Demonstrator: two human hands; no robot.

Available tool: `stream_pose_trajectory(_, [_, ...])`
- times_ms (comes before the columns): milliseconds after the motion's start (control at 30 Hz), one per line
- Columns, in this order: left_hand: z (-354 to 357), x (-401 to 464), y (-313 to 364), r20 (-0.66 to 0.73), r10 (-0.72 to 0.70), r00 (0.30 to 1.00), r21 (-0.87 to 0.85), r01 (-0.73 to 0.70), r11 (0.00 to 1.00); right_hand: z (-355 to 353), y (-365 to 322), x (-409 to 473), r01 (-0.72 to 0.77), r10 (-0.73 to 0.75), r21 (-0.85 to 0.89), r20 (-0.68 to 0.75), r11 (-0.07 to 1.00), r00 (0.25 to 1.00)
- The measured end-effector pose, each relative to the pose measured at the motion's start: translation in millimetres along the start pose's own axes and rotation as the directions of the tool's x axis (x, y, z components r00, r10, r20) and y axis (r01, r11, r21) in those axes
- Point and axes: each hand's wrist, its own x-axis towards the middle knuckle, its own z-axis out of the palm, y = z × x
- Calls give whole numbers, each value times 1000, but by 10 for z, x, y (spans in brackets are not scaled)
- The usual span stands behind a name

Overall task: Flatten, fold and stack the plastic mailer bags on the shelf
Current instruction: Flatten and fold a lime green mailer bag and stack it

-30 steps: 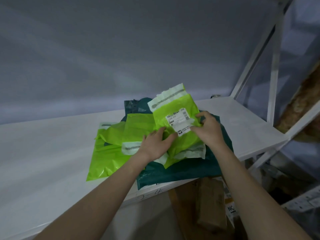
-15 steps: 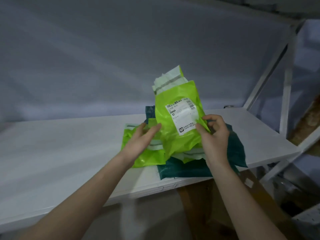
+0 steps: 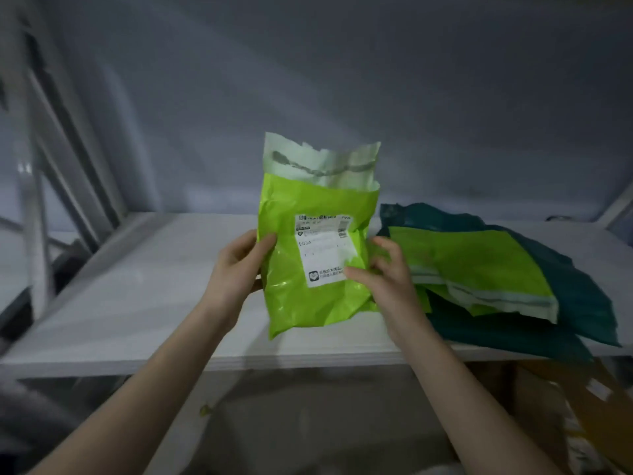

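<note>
Holding the green bag (image 3: 318, 269) upright above the shelf's (image 3: 137, 286) front edge, my left hand (image 3: 236, 269) and right hand (image 3: 383, 275) pinched its sides, probably to flatten it.

Glossy, crinkled lime plastic mailer (image 3: 318, 255) between my hands, creases catching the light. Its white paper label (image 3: 323, 250) looks matt and smooth. The torn flap (image 3: 322, 162) up top is pale, duller plastic. Beside it, dark teal mailers (image 3: 579, 303), sheeny too. White shelf (image 3: 137, 296) underneath, smooth and matt.
</note>
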Motion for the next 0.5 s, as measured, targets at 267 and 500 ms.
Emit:
stream_pose_trajectory(267, [-536,-97,-137,-85,1,996,44,3,999,474,277,60,-73,75,-33,87,997,993])
stream_pose_trajectory(500, [-620,24,-226,-75,15,997,116,-7,993,450,378,178,52,-52,6,34,999,998])
